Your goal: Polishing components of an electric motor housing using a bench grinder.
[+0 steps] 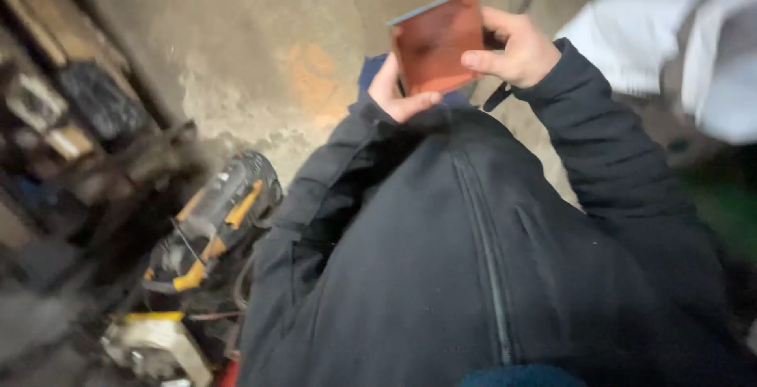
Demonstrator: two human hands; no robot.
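Observation:
I hold a flat, square, reddish-brown plate (435,42) with a thin pale edge in front of my chest, over a bare concrete floor. My left hand (397,95) cups its lower left corner, thumb under the bottom edge. My right hand (516,50) grips its right side, thumb across the lower right face. Both arms are in dark jacket sleeves, and the jacket's zip runs down the middle of the view.
A black and yellow power tool (211,225) lies on the floor at lower left, beside a pale yellow-trimmed object (158,344). Dark cluttered shelving (63,95) stands at the left. White blurred fabric (678,40) fills the upper right.

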